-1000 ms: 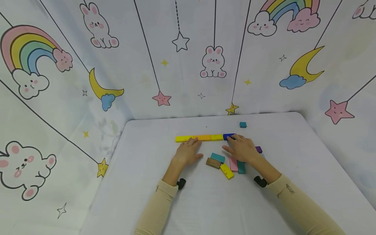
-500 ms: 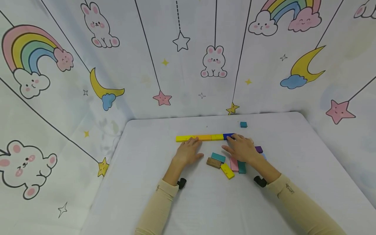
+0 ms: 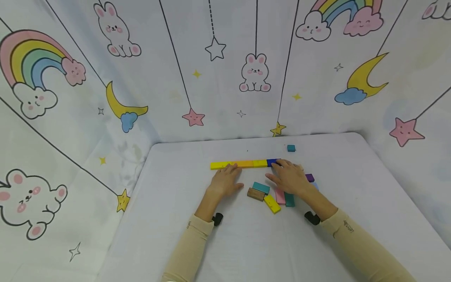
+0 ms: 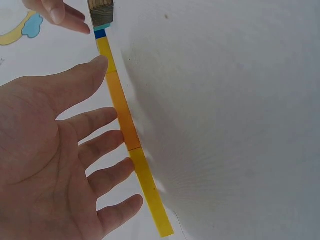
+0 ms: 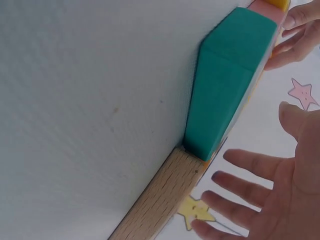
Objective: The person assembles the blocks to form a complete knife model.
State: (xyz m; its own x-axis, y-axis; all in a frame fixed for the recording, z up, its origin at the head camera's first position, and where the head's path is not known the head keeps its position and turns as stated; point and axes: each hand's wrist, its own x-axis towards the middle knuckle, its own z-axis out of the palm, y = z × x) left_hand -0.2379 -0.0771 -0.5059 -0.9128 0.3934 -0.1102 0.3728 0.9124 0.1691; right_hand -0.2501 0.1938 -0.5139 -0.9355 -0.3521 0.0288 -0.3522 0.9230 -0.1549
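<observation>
Two hands are laid flat, fingers spread, gripping nothing: left hand [image 3: 225,181] against the block row [image 3: 243,164], right hand [image 3: 290,178] at its blue end; only the right wrist view shows a wooden block [image 5: 160,200] close.

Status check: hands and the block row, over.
Left hand open, fingers on block row. Right hand open at blue end block. Loose blocks between hands.

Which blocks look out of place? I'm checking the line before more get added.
The row lies straight, both hands at it. One small teal cube sits alone beyond its right end. The loose blocks near the right hand lie jumbled at mixed angles.
</observation>
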